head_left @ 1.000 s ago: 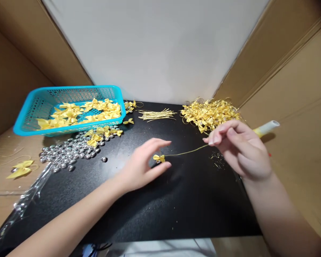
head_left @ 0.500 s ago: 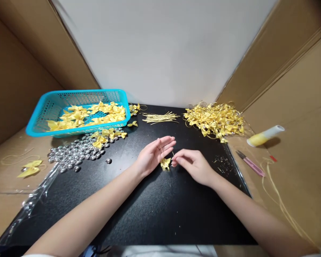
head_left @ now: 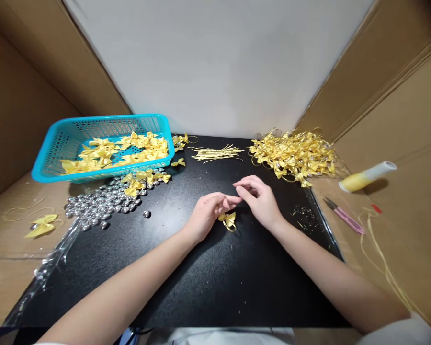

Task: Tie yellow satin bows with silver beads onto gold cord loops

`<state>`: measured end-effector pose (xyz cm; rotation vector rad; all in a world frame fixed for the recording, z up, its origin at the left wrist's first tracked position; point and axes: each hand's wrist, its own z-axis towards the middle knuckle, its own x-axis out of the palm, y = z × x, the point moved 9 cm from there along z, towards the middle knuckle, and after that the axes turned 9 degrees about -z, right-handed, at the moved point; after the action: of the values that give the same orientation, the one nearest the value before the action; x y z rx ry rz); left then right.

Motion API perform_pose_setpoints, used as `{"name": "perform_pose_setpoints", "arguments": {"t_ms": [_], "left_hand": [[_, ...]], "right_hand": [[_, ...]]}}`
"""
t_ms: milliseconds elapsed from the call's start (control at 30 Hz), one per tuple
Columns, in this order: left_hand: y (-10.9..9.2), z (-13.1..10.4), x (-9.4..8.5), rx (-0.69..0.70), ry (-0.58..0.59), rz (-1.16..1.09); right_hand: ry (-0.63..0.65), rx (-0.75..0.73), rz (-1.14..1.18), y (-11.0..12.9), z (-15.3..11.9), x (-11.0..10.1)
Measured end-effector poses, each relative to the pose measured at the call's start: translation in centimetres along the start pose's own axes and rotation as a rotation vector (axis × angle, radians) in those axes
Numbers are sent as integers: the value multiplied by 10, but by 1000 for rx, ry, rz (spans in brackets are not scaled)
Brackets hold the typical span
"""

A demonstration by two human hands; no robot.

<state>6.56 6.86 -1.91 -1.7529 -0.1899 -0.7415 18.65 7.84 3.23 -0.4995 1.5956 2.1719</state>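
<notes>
A small yellow ribbon bow (head_left: 229,220) with a cord loop is just below my left hand (head_left: 211,211), close over the black tabletop. My left fingers are curled, with the thumb pressed toward the index finger; the bow's cord seems to run into them, though the grip is partly hidden. My right hand (head_left: 261,201) is beside it, its thumb and fingertips drawn close together near the left fingertips. Anything thin between those right fingertips is too small to make out.
A blue basket (head_left: 43,160) of yellow bows stands at left, silver bells (head_left: 96,206) before it. Cut gold cords (head_left: 217,153) lie at the back, a pile of finished bows (head_left: 294,155) at back right. Pink-handled snips (head_left: 345,216) and a yellow-white thread cone (head_left: 366,177) are at right.
My left hand has turned from an open palm to curled fingers. My right hand has moved up and slightly right, away from the bow. The bow's cord loop now shows below it.
</notes>
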Motion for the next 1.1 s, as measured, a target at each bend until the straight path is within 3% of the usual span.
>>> {"name": "perform_pose_setpoints", "arguments": {"t_ms": [67, 167, 433, 733, 1000, 1100], "left_hand": [[-3, 1, -6, 32, -57, 32], [-6, -2, -7, 71, -64, 119], [-15, -10, -2, 196, -52, 341], [1, -8, 2, 71, 38, 177], [-11, -11, 17, 79, 186, 448], [-11, -12, 21, 65, 218, 490]], "right_hand": [[-48, -93, -100, 11, -12, -4], [-23, -191, -198, 23, -29, 4], [-14, -188, -273, 17, -52, 25], [-137, -236, -134, 21, -40, 5], [67, -417, -284, 33, -20, 11], [58, -493, -302, 37, -22, 9]]}}
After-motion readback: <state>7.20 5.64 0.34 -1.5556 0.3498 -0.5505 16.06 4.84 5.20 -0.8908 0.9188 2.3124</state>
